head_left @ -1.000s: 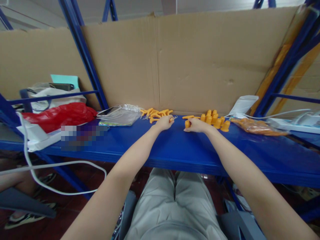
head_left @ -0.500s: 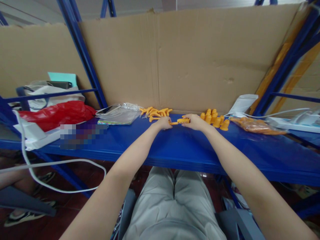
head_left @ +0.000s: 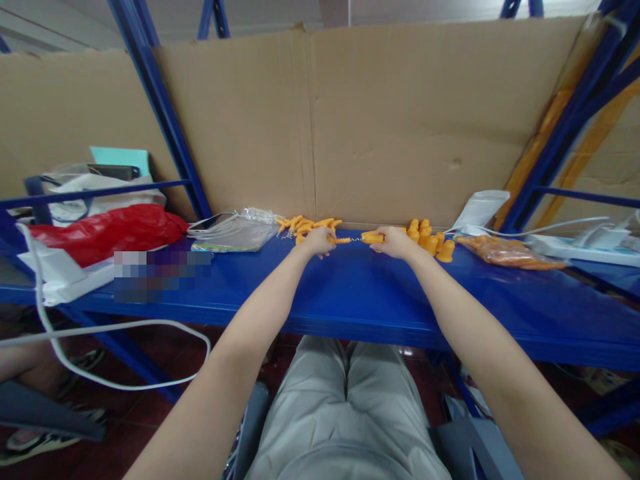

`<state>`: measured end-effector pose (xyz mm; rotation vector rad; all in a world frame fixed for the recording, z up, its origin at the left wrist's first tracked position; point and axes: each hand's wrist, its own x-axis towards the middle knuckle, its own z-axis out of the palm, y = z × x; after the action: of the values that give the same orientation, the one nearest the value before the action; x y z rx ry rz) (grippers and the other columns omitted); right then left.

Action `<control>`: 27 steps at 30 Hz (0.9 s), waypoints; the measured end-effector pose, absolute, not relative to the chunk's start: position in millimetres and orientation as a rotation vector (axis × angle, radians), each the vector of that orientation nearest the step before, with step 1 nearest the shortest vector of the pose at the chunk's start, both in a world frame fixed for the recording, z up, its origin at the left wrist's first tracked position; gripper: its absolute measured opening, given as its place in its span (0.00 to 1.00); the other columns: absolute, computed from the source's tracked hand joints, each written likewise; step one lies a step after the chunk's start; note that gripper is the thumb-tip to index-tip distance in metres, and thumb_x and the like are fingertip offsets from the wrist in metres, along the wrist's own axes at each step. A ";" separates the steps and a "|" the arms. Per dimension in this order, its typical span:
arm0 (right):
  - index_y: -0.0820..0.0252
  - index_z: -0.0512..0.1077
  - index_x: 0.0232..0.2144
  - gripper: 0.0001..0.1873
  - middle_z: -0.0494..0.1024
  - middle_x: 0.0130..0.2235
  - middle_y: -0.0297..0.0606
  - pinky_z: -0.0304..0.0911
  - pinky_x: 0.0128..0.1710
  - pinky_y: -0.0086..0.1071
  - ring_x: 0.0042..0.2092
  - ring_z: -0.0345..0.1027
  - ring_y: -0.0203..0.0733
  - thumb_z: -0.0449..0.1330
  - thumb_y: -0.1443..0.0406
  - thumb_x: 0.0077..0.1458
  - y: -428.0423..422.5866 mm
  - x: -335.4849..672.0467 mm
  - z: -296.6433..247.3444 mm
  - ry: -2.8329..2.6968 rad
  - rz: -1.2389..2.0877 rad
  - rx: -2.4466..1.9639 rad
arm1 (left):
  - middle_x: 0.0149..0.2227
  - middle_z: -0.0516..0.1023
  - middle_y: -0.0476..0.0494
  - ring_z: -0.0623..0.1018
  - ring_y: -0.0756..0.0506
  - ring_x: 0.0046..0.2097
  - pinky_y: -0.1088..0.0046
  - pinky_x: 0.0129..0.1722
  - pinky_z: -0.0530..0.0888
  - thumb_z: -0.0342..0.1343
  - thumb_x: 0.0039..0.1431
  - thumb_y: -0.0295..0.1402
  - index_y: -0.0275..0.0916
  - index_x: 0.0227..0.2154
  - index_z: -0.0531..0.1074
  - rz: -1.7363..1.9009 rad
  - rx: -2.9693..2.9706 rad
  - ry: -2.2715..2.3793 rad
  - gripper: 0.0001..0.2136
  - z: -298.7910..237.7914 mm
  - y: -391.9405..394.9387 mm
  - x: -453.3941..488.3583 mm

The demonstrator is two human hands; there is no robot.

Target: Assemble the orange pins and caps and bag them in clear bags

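Note:
Both my hands reach to the back of the blue shelf (head_left: 350, 287). My left hand (head_left: 319, 241) is closed on one end of a thin orange threaded piece (head_left: 344, 240). My right hand (head_left: 393, 241) is closed on an orange cap (head_left: 373, 237) at the other end of that piece. The two parts are held in line between my hands, just above the shelf. A pile of orange stick parts (head_left: 306, 225) lies behind my left hand. A cluster of upright orange caps (head_left: 429, 239) stands just right of my right hand.
Clear plastic bags (head_left: 235, 230) lie left of the pile, with a red bag (head_left: 107, 230) and white bags further left. A bag of orange parts (head_left: 505, 252) and a white pouch (head_left: 483, 208) lie at the right. Cardboard (head_left: 400, 127) backs the shelf. A white cable (head_left: 115, 347) hangs below.
My hands have come together from the two piles and lifted. The orange cap in my right hand now meets the threaded piece in my left hand, and both have shifted slightly back.

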<state>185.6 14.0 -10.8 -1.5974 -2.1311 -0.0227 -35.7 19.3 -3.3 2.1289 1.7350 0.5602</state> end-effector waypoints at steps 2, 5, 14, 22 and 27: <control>0.61 0.79 0.45 0.16 0.82 0.46 0.46 0.65 0.51 0.38 0.50 0.75 0.50 0.66 0.69 0.52 15.6 188.2 -11.5 -2.121 -0.007 -1.592 | 0.35 0.82 0.37 0.81 0.45 0.31 0.74 0.27 0.76 0.56 0.58 0.25 0.34 0.48 0.76 0.604 2.158 1.799 0.15 -3.7 20.4 -37.5; 0.60 0.79 0.45 0.17 0.82 0.46 0.45 0.65 0.52 0.38 0.49 0.75 0.49 0.66 0.71 0.51 17.3 189.8 -12.8 -2.130 0.019 -1.545 | 0.33 0.82 0.38 0.81 0.44 0.30 0.73 0.27 0.77 0.56 0.57 0.25 0.34 0.48 0.76 0.617 2.200 1.847 0.15 -5.0 21.4 -39.5; 0.58 0.79 0.45 0.17 0.81 0.48 0.41 0.65 0.52 0.38 0.51 0.74 0.48 0.66 0.71 0.50 19.9 189.6 -13.7 -2.183 0.020 -1.429 | 0.29 0.81 0.43 0.82 0.44 0.30 0.72 0.36 0.78 0.59 0.56 0.27 0.36 0.42 0.79 0.652 2.250 1.890 0.11 -10.1 25.8 -40.8; 0.60 0.78 0.46 0.18 0.81 0.50 0.44 0.65 0.52 0.38 0.52 0.74 0.49 0.66 0.71 0.51 17.7 188.2 -14.4 -2.172 0.033 -1.476 | 0.30 0.81 0.42 0.82 0.44 0.30 0.70 0.37 0.78 0.59 0.56 0.27 0.36 0.42 0.79 0.613 2.302 1.872 0.11 -10.2 26.3 -40.3; 0.58 0.78 0.49 0.20 0.81 0.50 0.43 0.65 0.52 0.38 0.50 0.75 0.47 0.65 0.71 0.51 15.5 183.1 -16.5 -2.209 0.074 -1.424 | 0.26 0.79 0.46 0.81 0.46 0.28 0.73 0.34 0.77 0.60 0.56 0.27 0.37 0.41 0.79 0.606 2.266 1.856 0.10 -7.7 20.0 -35.3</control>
<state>183.1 15.5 -16.5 -1.4242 -2.2093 0.0744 -35.3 20.0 -7.7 2.2661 1.8557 0.6059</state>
